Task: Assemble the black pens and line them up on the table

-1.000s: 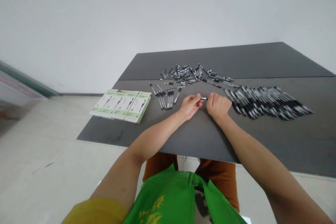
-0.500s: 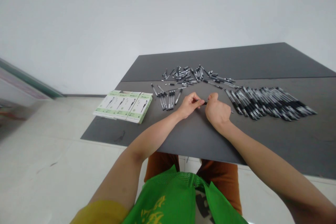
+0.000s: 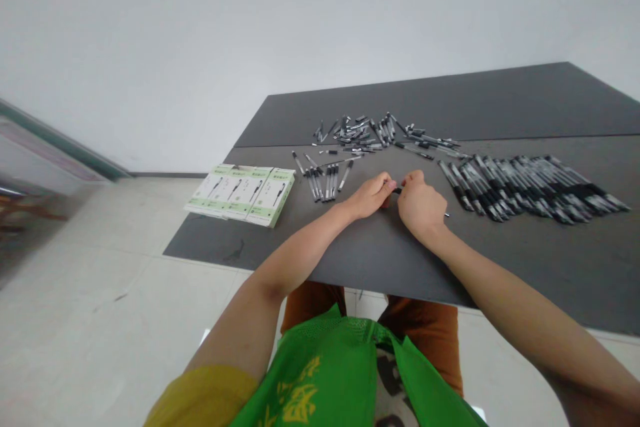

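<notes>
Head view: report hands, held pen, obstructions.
Left hand and right hand closed on a black pen. Pen mostly hidden in their grip. Row of pens off to the right; nothing visibly blocking the hands.

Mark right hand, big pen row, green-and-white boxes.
Right hand (image 3: 421,207): head view, back of the hand.
Big pen row (image 3: 533,188): head view, mid-row, on the pens.
Green-and-white boxes (image 3: 250,191): head view, printed face of one box.

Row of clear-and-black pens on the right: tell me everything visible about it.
The row of clear-and-black pens lies on the dark grey tabletop, packed side by side, partly overlapping, slanting much alike. Barrels look like see-through plastic, with black sections. Neither hand touches it; the right hand is nearest.
</notes>
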A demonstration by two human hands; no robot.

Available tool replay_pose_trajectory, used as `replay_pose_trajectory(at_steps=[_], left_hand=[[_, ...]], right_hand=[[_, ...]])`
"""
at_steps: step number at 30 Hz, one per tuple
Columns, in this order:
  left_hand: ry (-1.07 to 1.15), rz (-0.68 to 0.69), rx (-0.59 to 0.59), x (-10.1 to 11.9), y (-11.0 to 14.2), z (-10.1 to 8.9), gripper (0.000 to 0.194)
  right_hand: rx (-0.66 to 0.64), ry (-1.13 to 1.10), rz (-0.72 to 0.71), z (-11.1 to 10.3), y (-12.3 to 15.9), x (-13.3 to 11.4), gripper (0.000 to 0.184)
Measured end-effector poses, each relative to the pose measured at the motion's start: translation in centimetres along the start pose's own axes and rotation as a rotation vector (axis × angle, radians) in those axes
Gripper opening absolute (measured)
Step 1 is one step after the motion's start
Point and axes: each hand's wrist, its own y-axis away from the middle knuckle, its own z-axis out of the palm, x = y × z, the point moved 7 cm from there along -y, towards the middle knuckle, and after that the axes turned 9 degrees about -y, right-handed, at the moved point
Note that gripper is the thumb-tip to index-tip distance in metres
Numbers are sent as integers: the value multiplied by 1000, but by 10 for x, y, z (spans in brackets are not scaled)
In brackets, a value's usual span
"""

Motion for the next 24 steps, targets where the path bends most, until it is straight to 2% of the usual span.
replay_pose_trajectory(at_steps=[4, 7, 11, 15, 17, 24], left_hand=[[-386, 48, -96, 5, 4, -9, 51], [-456, 65, -192, 2, 5, -11, 57], [-288, 118, -289, 0, 9, -8, 58], [-175, 164, -195, 4, 11, -11, 58], [-147, 181, -188, 5, 12, -10, 60], [200, 45, -357, 3, 11, -1, 69]], right_hand=[[12, 108, -63, 1, 1, 0, 34], [-31, 164, -131, 6, 3, -4, 35], [-64, 189, -194, 7, 7, -10, 35], [-47, 192, -190, 2, 7, -10, 37], [-38, 189, -195, 1, 7, -10, 37], [-30, 184, -222, -2, 15, -13, 35]])
